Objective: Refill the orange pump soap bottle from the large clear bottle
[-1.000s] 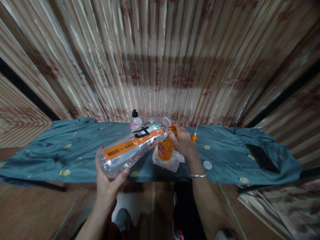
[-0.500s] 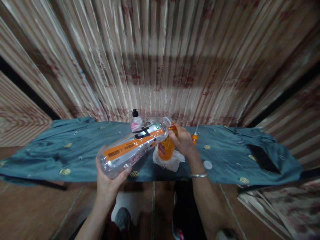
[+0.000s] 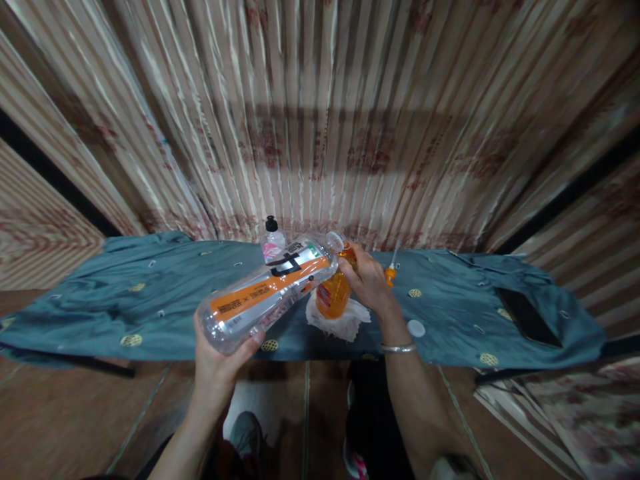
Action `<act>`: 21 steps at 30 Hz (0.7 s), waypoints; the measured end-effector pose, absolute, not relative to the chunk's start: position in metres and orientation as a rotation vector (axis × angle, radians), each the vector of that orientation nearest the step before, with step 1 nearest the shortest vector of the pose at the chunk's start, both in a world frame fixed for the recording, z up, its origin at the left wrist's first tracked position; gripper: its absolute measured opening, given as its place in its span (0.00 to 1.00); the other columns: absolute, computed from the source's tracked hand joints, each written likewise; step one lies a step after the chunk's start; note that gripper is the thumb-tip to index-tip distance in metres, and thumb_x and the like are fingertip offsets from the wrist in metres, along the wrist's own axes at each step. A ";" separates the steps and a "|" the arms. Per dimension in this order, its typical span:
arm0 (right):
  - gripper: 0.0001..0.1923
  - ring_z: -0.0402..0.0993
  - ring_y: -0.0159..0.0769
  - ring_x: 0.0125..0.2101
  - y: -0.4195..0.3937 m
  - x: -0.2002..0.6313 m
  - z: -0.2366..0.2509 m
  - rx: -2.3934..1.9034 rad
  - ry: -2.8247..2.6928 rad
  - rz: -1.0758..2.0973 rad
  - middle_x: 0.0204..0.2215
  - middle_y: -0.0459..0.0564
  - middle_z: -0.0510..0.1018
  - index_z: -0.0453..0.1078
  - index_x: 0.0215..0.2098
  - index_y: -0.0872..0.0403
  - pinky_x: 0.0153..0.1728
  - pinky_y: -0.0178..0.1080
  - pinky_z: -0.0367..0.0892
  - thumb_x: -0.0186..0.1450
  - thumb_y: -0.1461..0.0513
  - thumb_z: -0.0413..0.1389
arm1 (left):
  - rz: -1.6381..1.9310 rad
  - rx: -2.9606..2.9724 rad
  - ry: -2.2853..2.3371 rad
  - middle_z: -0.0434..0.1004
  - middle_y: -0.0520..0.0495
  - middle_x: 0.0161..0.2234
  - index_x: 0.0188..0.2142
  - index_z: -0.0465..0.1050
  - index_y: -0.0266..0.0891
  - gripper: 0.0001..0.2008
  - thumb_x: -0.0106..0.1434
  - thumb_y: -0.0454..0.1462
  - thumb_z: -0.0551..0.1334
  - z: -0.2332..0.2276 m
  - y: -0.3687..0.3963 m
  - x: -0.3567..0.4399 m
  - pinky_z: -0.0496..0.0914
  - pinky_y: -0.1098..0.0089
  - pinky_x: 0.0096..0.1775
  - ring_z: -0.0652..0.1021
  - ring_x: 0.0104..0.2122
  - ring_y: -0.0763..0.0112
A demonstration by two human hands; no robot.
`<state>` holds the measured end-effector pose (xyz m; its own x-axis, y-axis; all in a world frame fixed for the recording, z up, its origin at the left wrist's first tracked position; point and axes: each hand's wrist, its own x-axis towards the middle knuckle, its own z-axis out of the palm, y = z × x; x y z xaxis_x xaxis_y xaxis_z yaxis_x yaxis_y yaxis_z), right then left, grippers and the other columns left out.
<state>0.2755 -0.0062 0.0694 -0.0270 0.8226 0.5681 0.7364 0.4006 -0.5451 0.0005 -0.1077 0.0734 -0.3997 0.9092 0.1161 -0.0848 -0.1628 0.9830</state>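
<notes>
Left hand [image 3: 216, 363] tips clear bottle [image 3: 267, 295]; right hand [image 3: 369, 280] grips orange bottle [image 3: 331, 295]

We count three bottles: one large clear plastic bottle with an orange label band [image 3: 267, 297], tipped over the blue-green patterned cloth [image 3: 150, 293]; one small amber plastic bottle [image 3: 333, 293] on that cloth; and one small clear bottle with a black cap and pink label [image 3: 273, 243] at the cloth's far edge. There is one crumpled white tissue [image 3: 345, 323] on the cloth, one round white cap [image 3: 415, 328], one small orange pump nozzle [image 3: 389, 273] (partly hidden), and one flat black phone [image 3: 524, 317] near the cloth's right end. Two bare hands show, left hand [image 3: 217, 363] and right hand [image 3: 367, 280].
</notes>
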 end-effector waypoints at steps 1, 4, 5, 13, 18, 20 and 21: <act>0.23 0.80 0.53 0.53 -0.006 0.276 0.070 -1.364 -1.779 0.126 0.52 0.62 0.83 0.68 0.62 0.55 0.56 0.56 0.73 0.74 0.54 0.49 | 1.659 1.000 1.338 0.82 0.43 0.46 0.57 0.71 0.39 0.48 0.34 0.38 0.81 0.073 -0.107 0.000 0.77 0.57 0.47 0.82 0.45 0.51; 0.22 0.80 0.53 0.52 -0.006 0.275 0.070 -1.388 -1.780 0.143 0.51 0.63 0.83 0.69 0.59 0.56 0.55 0.55 0.73 0.74 0.53 0.49 | 1.666 0.985 1.333 0.81 0.42 0.49 0.60 0.69 0.39 0.50 0.35 0.40 0.81 0.071 -0.106 0.001 0.77 0.58 0.46 0.81 0.48 0.50; 0.22 0.80 0.53 0.52 -0.006 0.275 0.070 -1.389 -1.783 0.148 0.50 0.63 0.83 0.70 0.58 0.56 0.55 0.55 0.74 0.74 0.53 0.49 | 1.663 0.978 1.316 0.81 0.41 0.50 0.60 0.68 0.39 0.50 0.36 0.40 0.81 0.070 -0.106 0.002 0.77 0.58 0.45 0.81 0.48 0.50; 0.20 0.81 0.53 0.51 -0.004 0.276 0.066 -1.325 -1.784 0.082 0.49 0.61 0.84 0.71 0.56 0.55 0.53 0.54 0.74 0.74 0.52 0.50 | 1.620 0.879 1.151 0.79 0.42 0.52 0.64 0.64 0.42 0.50 0.43 0.39 0.81 0.071 -0.107 0.004 0.79 0.68 0.34 0.80 0.41 0.61; 0.17 0.81 0.52 0.49 -0.005 0.276 0.068 -1.333 -1.794 0.099 0.48 0.61 0.84 0.71 0.54 0.53 0.52 0.54 0.75 0.74 0.53 0.50 | 1.645 0.853 1.133 0.79 0.41 0.53 0.63 0.66 0.44 0.49 0.42 0.39 0.81 0.077 -0.109 0.009 0.80 0.68 0.35 0.82 0.44 0.58; 0.18 0.81 0.53 0.50 -0.005 0.276 0.069 -1.331 -1.791 0.102 0.48 0.61 0.84 0.71 0.54 0.53 0.53 0.54 0.75 0.74 0.53 0.50 | 1.649 0.846 1.133 0.80 0.41 0.53 0.63 0.67 0.44 0.48 0.42 0.39 0.81 0.078 -0.108 0.010 0.81 0.67 0.36 0.82 0.44 0.57; 0.18 0.81 0.53 0.50 -0.005 0.276 0.069 -1.329 -1.790 0.101 0.48 0.61 0.84 0.71 0.54 0.53 0.53 0.55 0.75 0.74 0.53 0.50 | 1.647 0.844 1.129 0.81 0.41 0.53 0.63 0.67 0.44 0.48 0.42 0.39 0.81 0.079 -0.108 0.011 0.81 0.67 0.36 0.83 0.45 0.57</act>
